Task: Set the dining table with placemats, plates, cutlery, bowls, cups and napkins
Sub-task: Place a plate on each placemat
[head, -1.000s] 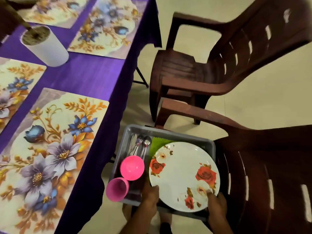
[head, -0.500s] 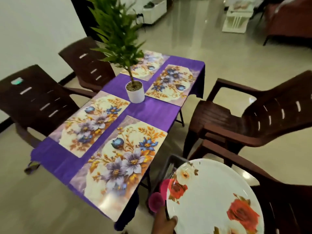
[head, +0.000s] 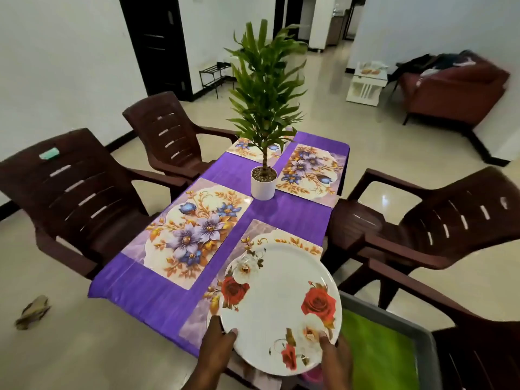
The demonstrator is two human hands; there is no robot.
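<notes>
Rose plate (head: pixel 281 308) at lower centre, held at near rim: left hand (head: pixel 218 343) and right hand (head: pixel 334 354) thumbs on top. Nearest placemat (head: pixel 253 237) directly beneath, extending toward upper frame; both hands equally near.

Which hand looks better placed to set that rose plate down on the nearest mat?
Probably both: left hand and right hand each grip the plate, above the near-right placemat.
</notes>
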